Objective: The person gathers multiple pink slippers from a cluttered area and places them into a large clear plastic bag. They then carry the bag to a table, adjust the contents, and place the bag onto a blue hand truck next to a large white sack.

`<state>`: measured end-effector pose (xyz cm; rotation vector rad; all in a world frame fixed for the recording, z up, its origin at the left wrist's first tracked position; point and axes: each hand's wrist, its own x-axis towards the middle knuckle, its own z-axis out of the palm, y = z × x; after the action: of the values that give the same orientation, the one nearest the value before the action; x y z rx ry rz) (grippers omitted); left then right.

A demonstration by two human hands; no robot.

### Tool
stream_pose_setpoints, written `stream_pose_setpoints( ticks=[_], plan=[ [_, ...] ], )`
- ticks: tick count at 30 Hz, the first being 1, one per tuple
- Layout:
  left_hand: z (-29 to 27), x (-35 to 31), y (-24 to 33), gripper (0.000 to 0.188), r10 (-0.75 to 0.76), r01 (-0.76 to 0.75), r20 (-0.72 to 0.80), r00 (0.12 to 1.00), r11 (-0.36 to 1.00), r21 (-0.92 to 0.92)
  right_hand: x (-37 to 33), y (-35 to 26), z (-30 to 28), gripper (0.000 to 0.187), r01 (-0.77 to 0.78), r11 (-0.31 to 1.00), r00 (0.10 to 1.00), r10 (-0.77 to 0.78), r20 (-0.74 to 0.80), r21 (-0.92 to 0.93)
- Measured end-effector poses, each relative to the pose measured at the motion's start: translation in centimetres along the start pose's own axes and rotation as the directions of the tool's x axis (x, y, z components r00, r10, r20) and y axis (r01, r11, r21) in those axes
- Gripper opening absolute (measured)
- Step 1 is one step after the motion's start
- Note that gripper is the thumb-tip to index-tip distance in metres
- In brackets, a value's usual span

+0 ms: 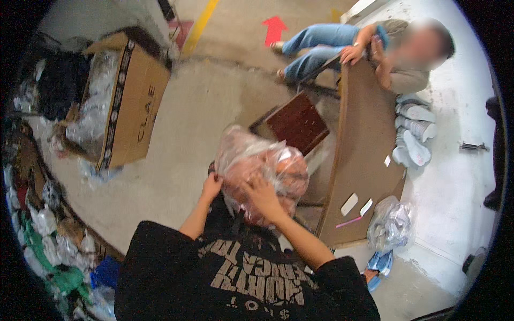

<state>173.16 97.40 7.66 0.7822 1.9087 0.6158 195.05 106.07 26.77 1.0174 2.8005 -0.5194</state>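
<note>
In front of my body is a bulging clear plastic bag [289,171] with pinkish-brown and orange contents; their kind is hard to make out through the film. My left hand [213,185] is closed on the bag's left edge. Across the front of the bag lies my right hand [260,193], its fingers spread and touching the plastic.
A dark red box-like stool [297,123] stands just beyond the bag. To the right is a brown table [364,139] with stacked grey insoles [415,125] beside it. Someone sits at its far end. An open carton [136,104] of plastic bags stands left.
</note>
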Motion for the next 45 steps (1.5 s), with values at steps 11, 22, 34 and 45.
stream_pose_setpoints(
  ticks=[11,22,34,45],
  plan=[
    [-1.6,-0.2,5.2,0.032,-0.138,0.14,0.018,0.99,0.979,-0.15,-1.0,0.3,0.1,0.06,-0.021,0.995,1.0,0.02,-0.015,-0.094],
    [2.5,1.3,0.7,0.054,-0.218,0.302,0.27,0.938,0.897,-0.324,4.5,1.3,-3.9,0.075,-0.001,0.997,0.992,0.011,-0.127,0.079],
    [3.2,0.6,1.7,0.035,-0.2,0.471,0.445,0.873,0.584,-0.661,4.7,3.0,-2.4,0.084,-0.04,0.984,0.99,0.015,0.14,0.174],
    [3.0,-0.1,4.5,0.022,-0.195,0.192,0.001,0.981,0.965,-0.177,4.3,1.2,-2.2,0.085,-0.088,0.992,0.969,0.105,0.222,-0.086]
  ],
)
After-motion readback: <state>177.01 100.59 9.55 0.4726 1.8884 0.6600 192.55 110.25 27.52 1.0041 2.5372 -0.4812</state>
